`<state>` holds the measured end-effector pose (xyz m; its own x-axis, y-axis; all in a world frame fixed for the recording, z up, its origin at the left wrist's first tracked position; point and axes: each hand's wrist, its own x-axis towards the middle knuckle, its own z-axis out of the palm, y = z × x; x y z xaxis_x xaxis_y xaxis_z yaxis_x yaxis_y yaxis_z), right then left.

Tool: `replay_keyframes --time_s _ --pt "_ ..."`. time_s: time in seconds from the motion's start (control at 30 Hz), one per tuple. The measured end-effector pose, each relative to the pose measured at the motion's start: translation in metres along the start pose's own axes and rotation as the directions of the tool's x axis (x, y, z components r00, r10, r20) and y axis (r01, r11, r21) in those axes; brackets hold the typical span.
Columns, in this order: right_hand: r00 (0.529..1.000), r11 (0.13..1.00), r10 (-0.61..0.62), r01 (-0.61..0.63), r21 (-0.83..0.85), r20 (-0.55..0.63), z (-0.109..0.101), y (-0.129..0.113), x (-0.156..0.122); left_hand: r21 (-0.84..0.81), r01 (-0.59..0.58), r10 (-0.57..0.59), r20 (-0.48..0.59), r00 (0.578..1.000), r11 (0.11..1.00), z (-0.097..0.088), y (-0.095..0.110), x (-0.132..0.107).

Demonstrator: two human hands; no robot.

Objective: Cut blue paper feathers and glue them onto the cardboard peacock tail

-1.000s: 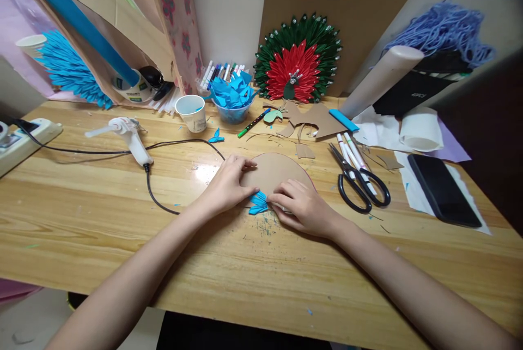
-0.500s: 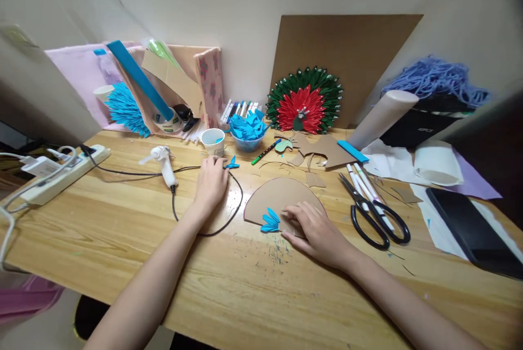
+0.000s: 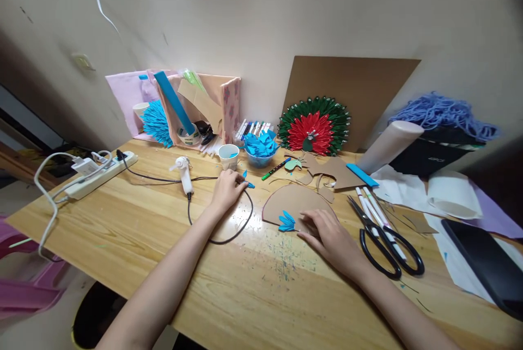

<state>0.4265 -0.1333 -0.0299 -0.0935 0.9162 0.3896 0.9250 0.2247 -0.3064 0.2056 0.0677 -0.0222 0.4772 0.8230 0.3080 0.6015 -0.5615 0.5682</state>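
My right hand [image 3: 330, 238] rests over the right part of a half-round cardboard piece [image 3: 294, 197], thumb apart from the bent fingers. Left of its thumb, a small fan of blue petals [image 3: 286, 221] sits at the cardboard's straight edge. My left hand [image 3: 229, 191] lies on the table in front of a paper cup [image 3: 228, 157], fingers curled and close together. Its fingertips are beside a few loose blue petals [image 3: 248, 181]; whether anything is pinched there is hidden. A white glue gun [image 3: 185, 176] stands to the left, its black cable looping past my left wrist.
Behind are a bowl of blue pieces [image 3: 261, 159], a marker [image 3: 276, 169] and cardboard scraps [image 3: 337, 169]. Black-handled scissors [image 3: 379, 238] lie over white pens at the right, near a phone [image 3: 484, 263]. A red-and-green peacock craft [image 3: 314, 127] leans at the wall. A power strip [image 3: 102, 175] lies left.
The camera view has shifted up and to the left, so everything appears lower and further right. Both hands keep nearly the same places by the cup and on the cardboard.
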Motion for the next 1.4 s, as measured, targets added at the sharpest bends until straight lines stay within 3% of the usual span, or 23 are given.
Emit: replay_keyframes --time_s 0.27,0.4,0.5,0.63,0.7,0.73,0.8,0.97,1.07,1.2,1.4 --pt "0.998 0.996 0.051 -0.048 0.07 -0.041 -0.002 0.002 -0.002 -0.246 0.117 -0.128 -0.03 0.991 0.962 -0.001 0.006 0.004" --pt "0.983 0.981 0.111 -0.085 0.174 -0.145 -0.003 -0.018 0.0 -0.413 0.166 -0.188 -0.013 0.982 0.895 -0.025 0.015 -0.011" --pt "0.99 0.949 0.091 -0.053 0.311 -0.108 0.003 -0.051 0.015 -0.581 0.256 -0.254 0.086 0.963 0.773 -0.055 0.012 -0.038" --pt "0.997 0.888 0.076 -0.058 0.455 -0.022 0.035 -0.104 0.067 -0.591 0.329 -0.342 0.094 0.935 0.737 -0.095 -0.018 -0.085" --pt "0.997 0.877 0.079 -0.062 0.476 -0.015 0.063 -0.13 0.103 -0.596 0.355 -0.449 -0.009 0.894 0.72 -0.111 -0.043 -0.101" --pt "0.996 0.881 0.085 -0.064 0.469 -0.024 0.078 -0.143 0.122 -0.602 0.36 -0.516 -0.103 0.851 0.713 -0.118 -0.056 -0.105" --pt "0.995 0.893 0.098 -0.085 0.442 -0.006 0.107 -0.166 0.156 -0.6 0.345 -0.575 -0.243 0.781 0.722 -0.129 -0.081 -0.106" --pt "0.981 0.915 0.192 -0.191 0.356 0.032 0.154 -0.198 0.211 -0.587 0.327 -0.593 -0.341 0.729 0.74 -0.139 -0.119 -0.088" --pt "0.979 0.894 0.19 -0.202 0.4 0.072 0.16 -0.196 0.219 -0.615 0.326 -0.613 -0.336 0.715 0.718 -0.135 -0.13 -0.086" --pt "0.988 0.852 0.128 -0.156 0.5 0.09 0.153 -0.188 0.207 -0.68 0.315 -0.654 -0.319 0.686 0.662 -0.133 -0.141 -0.092" --pt "0.985 0.672 -0.099 -0.038 0.739 0.141 0.148 -0.195 0.188 -0.728 0.29 -0.709 -0.365 0.603 0.621 -0.136 -0.154 -0.098"
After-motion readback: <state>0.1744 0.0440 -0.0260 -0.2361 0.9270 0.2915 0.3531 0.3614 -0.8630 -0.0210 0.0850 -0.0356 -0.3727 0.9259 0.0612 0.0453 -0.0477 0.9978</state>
